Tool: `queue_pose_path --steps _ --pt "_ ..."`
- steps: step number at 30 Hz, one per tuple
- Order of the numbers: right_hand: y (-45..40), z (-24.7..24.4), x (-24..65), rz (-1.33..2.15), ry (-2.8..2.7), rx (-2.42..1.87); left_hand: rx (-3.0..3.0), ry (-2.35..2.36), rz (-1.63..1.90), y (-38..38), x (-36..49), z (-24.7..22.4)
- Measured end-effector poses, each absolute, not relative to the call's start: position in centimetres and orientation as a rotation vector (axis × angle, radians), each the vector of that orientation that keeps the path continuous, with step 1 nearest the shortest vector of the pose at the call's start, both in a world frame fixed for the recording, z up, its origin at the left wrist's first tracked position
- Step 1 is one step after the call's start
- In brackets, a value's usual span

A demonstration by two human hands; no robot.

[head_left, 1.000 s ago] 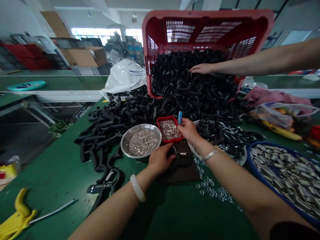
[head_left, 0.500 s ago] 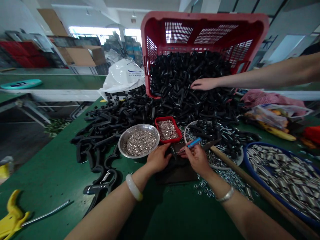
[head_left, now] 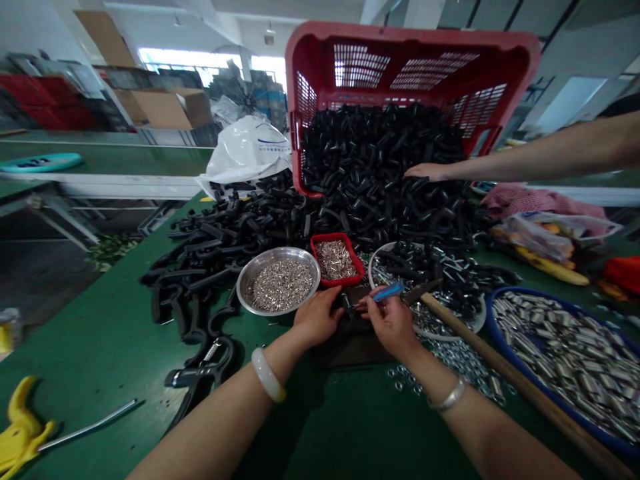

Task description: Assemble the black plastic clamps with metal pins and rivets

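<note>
The person leans over the green counter, both hands close together above a dark mat. On that mat lies a black clamp, partly hidden from me by the fingers; the left hand looks closed around its near side. The right hand has a narrow grip, pinching a blue-handled tool angled toward the clamp. A wooden handle runs out beside that hand; whether the hand touches it, I can't tell.

I'd call this step fitting or seating something small on the clamp, just in front of the red tray of pins. The next move seems to ask for a steady left hold and careful aim from the tool's tip, which I can't make out.
</note>
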State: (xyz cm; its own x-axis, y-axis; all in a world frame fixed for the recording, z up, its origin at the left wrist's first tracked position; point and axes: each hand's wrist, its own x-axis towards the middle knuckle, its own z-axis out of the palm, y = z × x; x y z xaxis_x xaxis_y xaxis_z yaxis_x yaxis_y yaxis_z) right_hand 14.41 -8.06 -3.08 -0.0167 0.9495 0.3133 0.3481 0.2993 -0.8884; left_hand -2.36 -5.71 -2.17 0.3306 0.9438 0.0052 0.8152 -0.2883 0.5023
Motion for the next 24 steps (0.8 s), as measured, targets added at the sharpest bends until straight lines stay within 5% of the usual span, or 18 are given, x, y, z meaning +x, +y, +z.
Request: queue_pose_path --steps 4,13,24 --pt "-8.1 -3.3 13.7 0.597 -1.662 -1.266 2.184 1.548 0.437 -5.8 -2.4 -2.2" --pt "-7.0 -2.3 13.6 1.340 -1.206 -1.253 2.175 1.516 0.419 -5.5 -2.5 -2.3" --pt "-6.6 -2.6 14.8 0.766 -1.605 -1.261 2.224 1.556 0.464 -5.9 -2.4 -2.5"
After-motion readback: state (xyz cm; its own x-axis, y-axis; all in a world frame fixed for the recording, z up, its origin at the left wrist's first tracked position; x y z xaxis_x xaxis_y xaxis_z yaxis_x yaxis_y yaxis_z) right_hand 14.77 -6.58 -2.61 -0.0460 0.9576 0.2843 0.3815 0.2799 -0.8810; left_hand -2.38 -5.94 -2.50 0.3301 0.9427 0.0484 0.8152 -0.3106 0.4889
